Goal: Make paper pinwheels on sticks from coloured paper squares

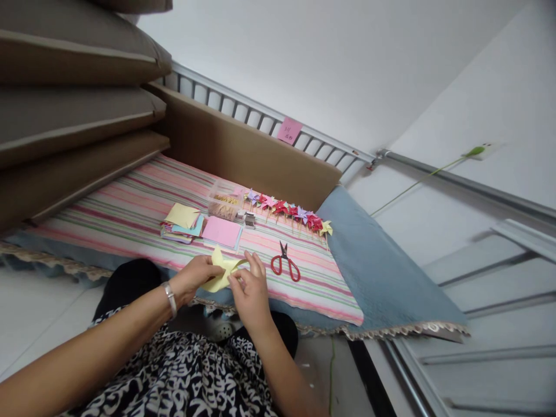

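A yellow paper pinwheel (222, 272), with its flaps partly folded in, is held between both hands above the near edge of the striped cloth. My left hand (195, 277) pinches it from the left side. On the right, my right hand (252, 289) grips a flap of the paper with thumb and fingers. Red-handled scissors (285, 263) lie partly open to the right of my hands. Just beyond the hands is a stack of pink paper squares (223, 231). Left of it sits a pile of cut paper squares (182, 217), yellow on top.
Several finished pinwheels on sticks (291, 213) lie in a row at the back. A clear plastic box (225, 202) holds sticks; a small metallic item (249, 220) is beside it. Large brown cushions (78, 116) stack at the left. A pink note (289, 130) hangs on the rail.
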Tool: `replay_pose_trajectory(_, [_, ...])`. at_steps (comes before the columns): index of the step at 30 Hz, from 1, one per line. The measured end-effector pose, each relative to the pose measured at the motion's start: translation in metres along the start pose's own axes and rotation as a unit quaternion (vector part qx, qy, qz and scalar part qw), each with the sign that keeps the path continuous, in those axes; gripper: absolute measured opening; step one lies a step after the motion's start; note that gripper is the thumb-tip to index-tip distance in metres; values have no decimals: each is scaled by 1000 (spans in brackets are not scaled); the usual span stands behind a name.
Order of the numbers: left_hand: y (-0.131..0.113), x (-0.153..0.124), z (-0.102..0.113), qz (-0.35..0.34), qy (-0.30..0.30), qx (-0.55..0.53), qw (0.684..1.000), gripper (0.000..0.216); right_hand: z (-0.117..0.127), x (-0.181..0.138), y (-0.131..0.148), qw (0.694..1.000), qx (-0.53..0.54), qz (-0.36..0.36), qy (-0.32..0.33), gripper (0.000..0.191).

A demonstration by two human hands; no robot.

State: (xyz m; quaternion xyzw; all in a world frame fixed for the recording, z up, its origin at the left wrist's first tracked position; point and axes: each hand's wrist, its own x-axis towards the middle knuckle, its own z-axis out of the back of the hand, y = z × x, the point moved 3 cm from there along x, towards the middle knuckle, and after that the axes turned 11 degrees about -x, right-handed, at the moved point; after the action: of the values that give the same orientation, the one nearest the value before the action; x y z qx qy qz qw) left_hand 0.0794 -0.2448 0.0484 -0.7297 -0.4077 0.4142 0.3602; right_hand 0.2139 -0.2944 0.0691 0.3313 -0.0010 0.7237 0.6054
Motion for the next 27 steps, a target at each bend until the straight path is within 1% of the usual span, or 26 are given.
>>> replay_pose_trajectory(3, [-2, -2, -3, 1, 3, -11, 1000, 13, 0, 2, 1, 1000, -19, -12, -4, 10])
replay_pose_trajectory(8, [-3, -5, -6, 3, 11, -28, 1000, 12, -2, 3, 0, 999, -28, -22, -18, 10])
replay_pose_trajectory(12, [-3, -4, -6, 7, 20, -42, 999, 13, -5, 3, -3, 999, -41, -26, 6, 9])
replay_pose_trajectory(18, [-2, -4, -6, 14, 27, -53, 998, 15, -3, 7, -2, 998, -60, -27, 24, 8])
replay_pose_trajectory(27, [-7, -9, -7, 16, 38, -67, 997, 18, -1, 15, 4, 990, -88, -78, 74, 9])
